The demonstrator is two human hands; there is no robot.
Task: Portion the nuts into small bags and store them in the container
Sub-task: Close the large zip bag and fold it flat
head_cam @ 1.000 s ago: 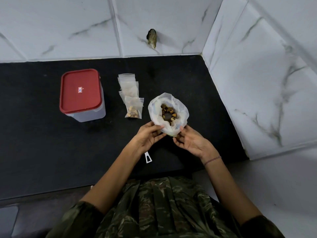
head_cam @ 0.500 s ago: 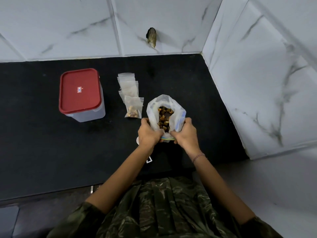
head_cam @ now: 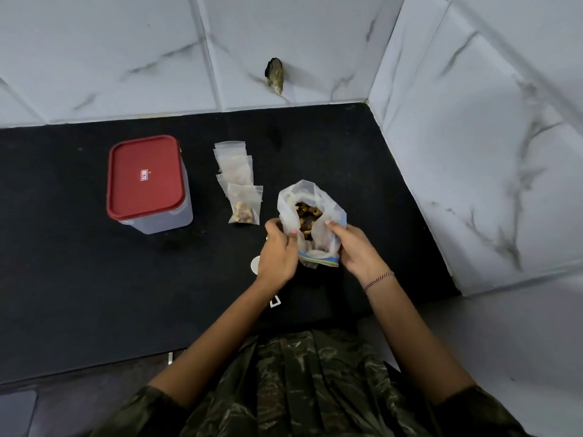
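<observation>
Both the left hand (head_cam: 277, 251) and right hand (head_cam: 357, 250) curled around the open nut bag (head_cam: 291, 197); lid label (head_cam: 144, 175) illegible.

I log a black countertop (head_cam: 94, 279) set into a corner, its far and right edges meeting marbled wall tiles (head_cam: 473, 184). At left stands a clear container (head_cam: 164, 220) with its red lid (head_cam: 145, 178) on. Just right of it, overlapping small bags (head_cam: 235, 165) lie flat; the nearest bag (head_cam: 244, 197) shows nuts (head_cam: 241, 214). Beside these a large bag (head_cam: 310, 192) stands open-topped; I cannot see its base. Nearer me lie a white round item (head_cam: 254, 265), partly hidden, and a white tag (head_cam: 275, 301).
</observation>
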